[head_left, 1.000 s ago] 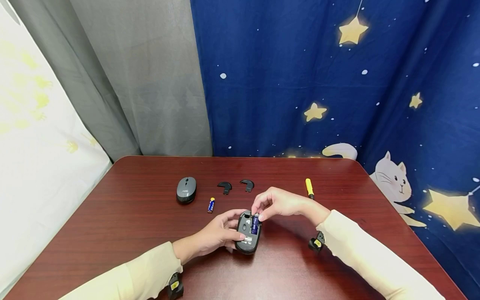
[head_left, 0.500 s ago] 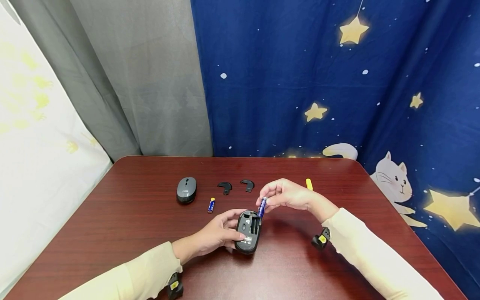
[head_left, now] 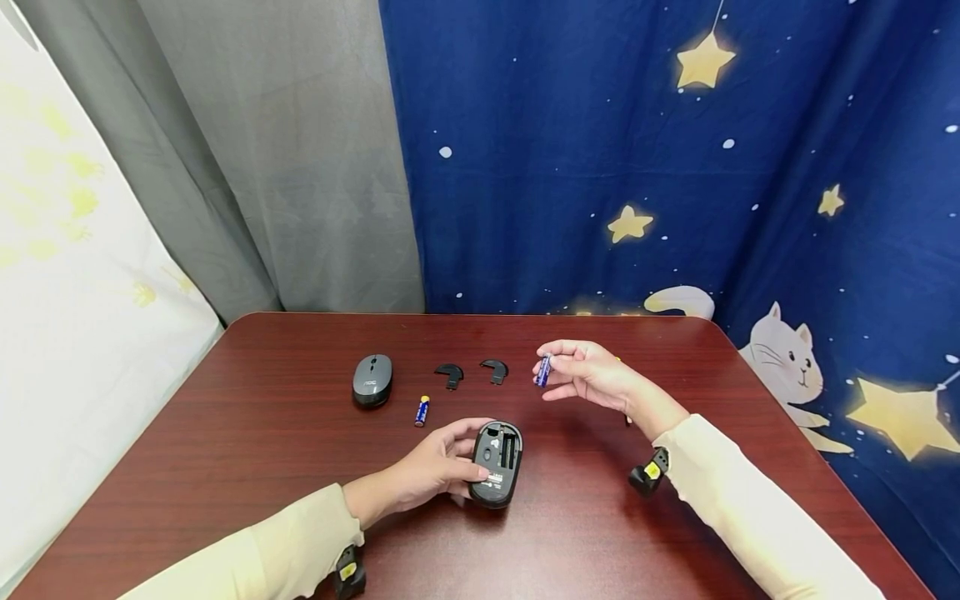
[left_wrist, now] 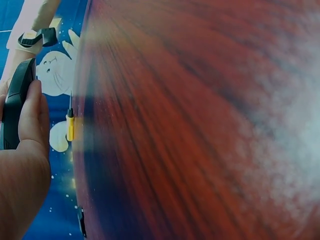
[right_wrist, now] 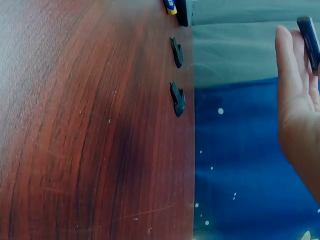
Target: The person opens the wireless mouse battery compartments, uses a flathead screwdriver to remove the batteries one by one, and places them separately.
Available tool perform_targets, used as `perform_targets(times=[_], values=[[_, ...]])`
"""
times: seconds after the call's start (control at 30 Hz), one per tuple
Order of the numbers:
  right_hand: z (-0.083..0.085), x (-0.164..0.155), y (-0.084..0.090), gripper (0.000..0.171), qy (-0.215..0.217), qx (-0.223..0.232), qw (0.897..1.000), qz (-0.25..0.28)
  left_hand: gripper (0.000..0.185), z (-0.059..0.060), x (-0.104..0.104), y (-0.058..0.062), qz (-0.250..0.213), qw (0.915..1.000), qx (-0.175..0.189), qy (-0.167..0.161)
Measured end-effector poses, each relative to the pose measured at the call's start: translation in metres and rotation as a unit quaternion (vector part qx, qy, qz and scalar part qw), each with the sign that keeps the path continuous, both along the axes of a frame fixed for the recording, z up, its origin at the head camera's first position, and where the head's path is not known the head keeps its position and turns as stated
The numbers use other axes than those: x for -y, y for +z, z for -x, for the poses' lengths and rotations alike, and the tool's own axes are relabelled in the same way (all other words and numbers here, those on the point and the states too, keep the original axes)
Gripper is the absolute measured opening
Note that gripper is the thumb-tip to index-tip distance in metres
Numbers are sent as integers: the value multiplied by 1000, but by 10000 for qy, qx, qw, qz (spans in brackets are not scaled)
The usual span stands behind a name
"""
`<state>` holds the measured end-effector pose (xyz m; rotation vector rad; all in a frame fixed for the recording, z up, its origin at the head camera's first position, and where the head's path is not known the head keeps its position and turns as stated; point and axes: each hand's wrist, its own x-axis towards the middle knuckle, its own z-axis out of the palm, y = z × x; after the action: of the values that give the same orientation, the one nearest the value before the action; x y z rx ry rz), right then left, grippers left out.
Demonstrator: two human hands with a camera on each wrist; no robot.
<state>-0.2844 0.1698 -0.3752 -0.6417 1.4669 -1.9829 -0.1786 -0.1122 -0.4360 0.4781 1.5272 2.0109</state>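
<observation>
Wood table (head_left: 262, 433), starry blue curtain (head_left: 600, 150)

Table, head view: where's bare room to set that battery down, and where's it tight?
Bare wood spans the table left of the left hand, and the far strip behind the upright mouse. Also open: the right side past the right hand, which pinches the battery. Crowded: the middle row, with the loose battery, two covers and the open mouse.
</observation>
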Motion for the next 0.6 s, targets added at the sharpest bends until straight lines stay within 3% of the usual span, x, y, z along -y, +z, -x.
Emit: perform_targets(times=[0.23, 0.6], values=[[8, -5, -5, 18, -783, 290, 9965, 48, 68, 0, 0, 1, 4, 10000, 10, 0], [19, -16, -13, 18, -1428, 984, 9848, 117, 69, 0, 0, 1, -33, 10000, 55, -8]])
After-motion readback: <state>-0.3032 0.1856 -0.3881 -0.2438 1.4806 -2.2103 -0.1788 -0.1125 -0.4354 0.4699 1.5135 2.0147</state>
